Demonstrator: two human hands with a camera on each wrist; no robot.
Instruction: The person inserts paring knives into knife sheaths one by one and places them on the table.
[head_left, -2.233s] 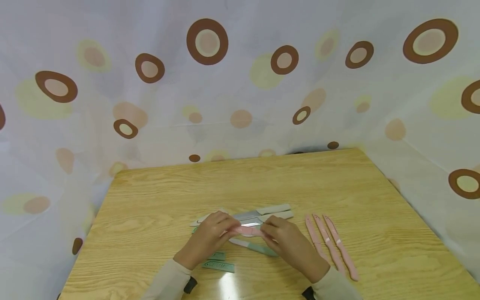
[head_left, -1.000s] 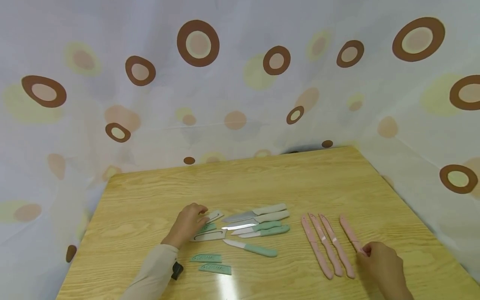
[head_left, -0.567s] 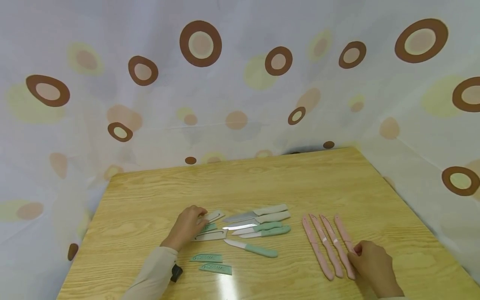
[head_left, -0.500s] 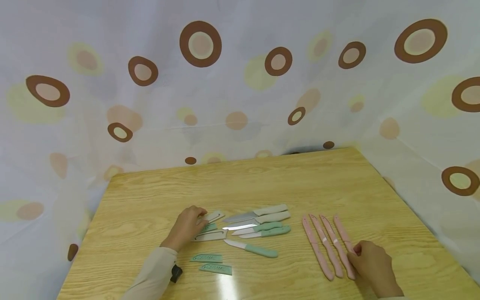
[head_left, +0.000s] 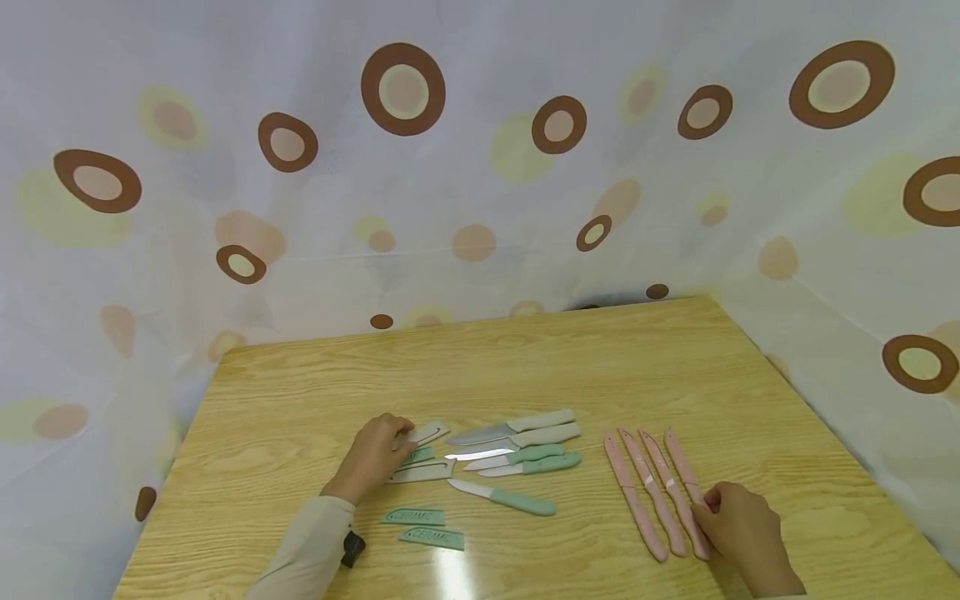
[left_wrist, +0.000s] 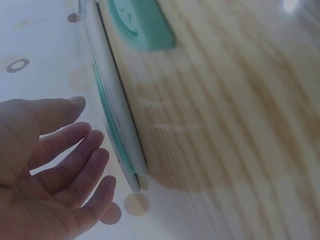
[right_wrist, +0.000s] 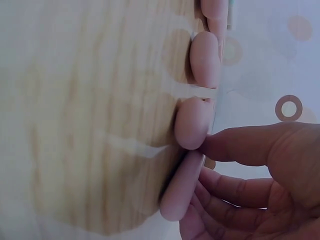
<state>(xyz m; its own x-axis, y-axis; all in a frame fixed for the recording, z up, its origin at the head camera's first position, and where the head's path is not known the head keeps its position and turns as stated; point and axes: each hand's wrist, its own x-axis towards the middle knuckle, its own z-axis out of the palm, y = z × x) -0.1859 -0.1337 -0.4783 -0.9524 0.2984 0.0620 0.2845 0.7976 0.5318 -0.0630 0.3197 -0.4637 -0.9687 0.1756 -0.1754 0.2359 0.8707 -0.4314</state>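
My right hand [head_left: 742, 529] pinches the handle of a sheathed pink knife [head_left: 681, 462], which lies on the table at the right end of a row of pink knives [head_left: 636, 500]. In the right wrist view, thumb and fingers meet at that pink handle [right_wrist: 182, 187]. My left hand [head_left: 371, 454] is over the white blade sheaths [head_left: 422, 472] and a green sheath [head_left: 420, 455]. The left wrist view shows its fingers [left_wrist: 75, 170] loosely bent beside the stacked sheaths [left_wrist: 117, 100], holding nothing.
Bare-bladed knives with white handles [head_left: 547, 433] and green handles [head_left: 523, 501] lie mid-table, blades pointing left. Two green sheaths [head_left: 432, 537] lie nearer the front. Behind the wooden table [head_left: 465, 367] hangs a patterned cloth [head_left: 480, 167].
Both hands held a pink piece at the centre earlier. My right hand has since set the pink knife down at right and slid it left, closer to the row. The left hand moved to the sheaths.
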